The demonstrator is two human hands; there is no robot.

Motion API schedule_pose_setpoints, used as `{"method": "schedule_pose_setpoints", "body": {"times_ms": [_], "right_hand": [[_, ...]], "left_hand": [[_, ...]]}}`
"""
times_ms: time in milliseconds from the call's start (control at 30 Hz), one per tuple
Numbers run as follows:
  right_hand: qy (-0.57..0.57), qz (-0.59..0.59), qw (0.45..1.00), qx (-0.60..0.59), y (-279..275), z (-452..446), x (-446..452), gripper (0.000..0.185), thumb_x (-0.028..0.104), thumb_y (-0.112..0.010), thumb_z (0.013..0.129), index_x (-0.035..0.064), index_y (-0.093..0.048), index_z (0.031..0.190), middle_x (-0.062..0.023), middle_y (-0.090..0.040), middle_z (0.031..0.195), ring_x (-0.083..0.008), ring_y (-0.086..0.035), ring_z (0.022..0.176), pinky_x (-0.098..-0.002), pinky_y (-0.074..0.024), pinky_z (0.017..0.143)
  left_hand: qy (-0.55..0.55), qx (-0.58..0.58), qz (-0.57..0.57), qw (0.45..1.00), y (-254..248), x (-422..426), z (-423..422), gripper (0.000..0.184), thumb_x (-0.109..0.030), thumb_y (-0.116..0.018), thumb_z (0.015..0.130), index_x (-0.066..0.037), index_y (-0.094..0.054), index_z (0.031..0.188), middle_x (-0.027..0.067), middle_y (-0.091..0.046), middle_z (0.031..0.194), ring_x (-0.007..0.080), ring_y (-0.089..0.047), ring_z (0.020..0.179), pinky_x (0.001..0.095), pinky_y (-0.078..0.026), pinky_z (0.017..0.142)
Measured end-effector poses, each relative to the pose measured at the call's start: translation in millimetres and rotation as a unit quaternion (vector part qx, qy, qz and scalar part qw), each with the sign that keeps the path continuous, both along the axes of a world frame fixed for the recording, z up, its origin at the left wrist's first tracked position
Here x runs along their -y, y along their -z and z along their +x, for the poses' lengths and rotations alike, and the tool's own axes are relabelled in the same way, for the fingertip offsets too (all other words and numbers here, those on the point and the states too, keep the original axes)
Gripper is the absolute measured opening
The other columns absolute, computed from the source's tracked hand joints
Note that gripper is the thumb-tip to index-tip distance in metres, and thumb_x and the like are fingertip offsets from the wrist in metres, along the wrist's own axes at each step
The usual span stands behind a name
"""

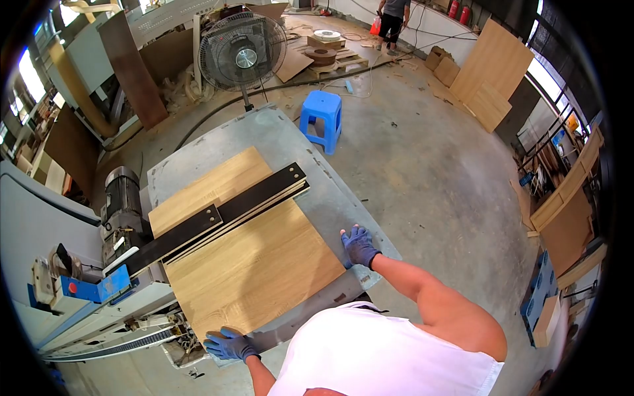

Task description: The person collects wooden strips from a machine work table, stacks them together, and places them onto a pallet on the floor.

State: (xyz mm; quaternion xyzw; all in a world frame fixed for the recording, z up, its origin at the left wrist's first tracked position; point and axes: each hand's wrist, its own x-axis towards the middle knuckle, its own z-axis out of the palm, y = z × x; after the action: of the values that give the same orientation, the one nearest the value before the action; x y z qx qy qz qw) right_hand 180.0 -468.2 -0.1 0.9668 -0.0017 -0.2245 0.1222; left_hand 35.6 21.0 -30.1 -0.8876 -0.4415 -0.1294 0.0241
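A light wood-grain board lies flat on the grey metal table. My left hand, in a blue work glove, rests at the board's near left corner with its fingers spread. Beside the board's right corner, my right hand lies on the metal with fingers apart, also gloved, its fingertips bare. Across the board's far side run dark strips stacked with pale layers between them. Beyond these strips sits another wood-grain panel.
To the left stands a machine with a motor and a blue control box with a red button. A large fan and a blue stool are past the table. Another person stands far back. Panels lean at right.
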Motion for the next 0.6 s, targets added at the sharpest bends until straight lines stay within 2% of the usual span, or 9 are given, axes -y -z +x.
{"method": "schedule_pose_setpoints", "body": {"times_ms": [100,200,300,400,500,600], "right_hand": [[0.007,0.002,1.0,-0.005,-2,2,-1,0.132,0.065,-0.085,0.059,0.0107,-0.025,0.163,-0.0403,-0.032,0.154,-0.0502,-0.046,0.13,-0.0586,-0.0383,0.104],[-0.013,-0.009,1.0,0.026,1,0,0,0.132,0.068,-0.087,0.056,0.0105,-0.031,0.161,-0.0428,-0.035,0.151,-0.0485,-0.052,0.122,-0.0578,-0.0423,0.099],[0.002,0.0,1.0,0.009,3,3,1,0.134,0.065,-0.087,0.057,0.011,-0.025,0.163,-0.041,-0.032,0.153,-0.0487,-0.048,0.128,-0.0563,-0.0403,0.102],[-0.011,-0.013,0.999,0.028,14,4,3,0.131,0.064,-0.087,0.058,0.0112,-0.029,0.162,-0.0411,-0.033,0.153,-0.0477,-0.049,0.127,-0.0545,-0.0422,0.1],[-0.036,-0.031,0.997,0.057,26,3,7,0.127,0.064,-0.087,0.058,0.0115,-0.033,0.161,-0.0404,-0.034,0.152,-0.0447,-0.051,0.123,-0.0525,-0.0441,0.096],[-0.031,-0.013,0.999,0.034,4,6,1,0.124,0.064,-0.086,0.059,0.0119,-0.035,0.16,-0.0396,-0.036,0.151,-0.0421,-0.054,0.119,-0.0511,-0.0451,0.093]], "left_hand": [[0.002,0.001,0.009,1.0,7,-3,0,0.061,-0.048,-0.044,0.104,-0.008,-0.049,0.15,0.0277,-0.043,0.155,0.0474,-0.039,0.142,0.0556,-0.032,0.115],[0.01,-0.003,0.004,1.0,2,-3,0,0.062,-0.049,-0.045,0.104,-0.008,-0.049,0.15,0.0275,-0.043,0.155,0.0471,-0.039,0.142,0.0556,-0.032,0.115],[0.004,0.012,-0.008,1.0,1,0,0,0.062,-0.047,-0.046,0.104,-0.007,-0.047,0.151,0.0263,-0.041,0.157,0.0471,-0.037,0.144,0.0566,-0.032,0.114],[0.009,0.008,-0.013,1.0,-4,1,2,0.063,-0.047,-0.047,0.104,-0.006,-0.047,0.151,0.0272,-0.041,0.157,0.0482,-0.037,0.143,0.0575,-0.031,0.114],[0.011,0.041,-0.035,0.998,-1,3,1,0.063,-0.045,-0.05,0.103,-0.004,-0.047,0.15,0.0326,-0.037,0.157,0.0499,-0.033,0.145,0.059,-0.027,0.117],[0.005,0.025,-0.018,1.0,13,-9,1,0.066,-0.048,-0.053,0.101,-0.006,-0.047,0.151,0.0276,-0.038,0.158,0.0469,-0.032,0.148,0.0584,-0.028,0.117]]}}
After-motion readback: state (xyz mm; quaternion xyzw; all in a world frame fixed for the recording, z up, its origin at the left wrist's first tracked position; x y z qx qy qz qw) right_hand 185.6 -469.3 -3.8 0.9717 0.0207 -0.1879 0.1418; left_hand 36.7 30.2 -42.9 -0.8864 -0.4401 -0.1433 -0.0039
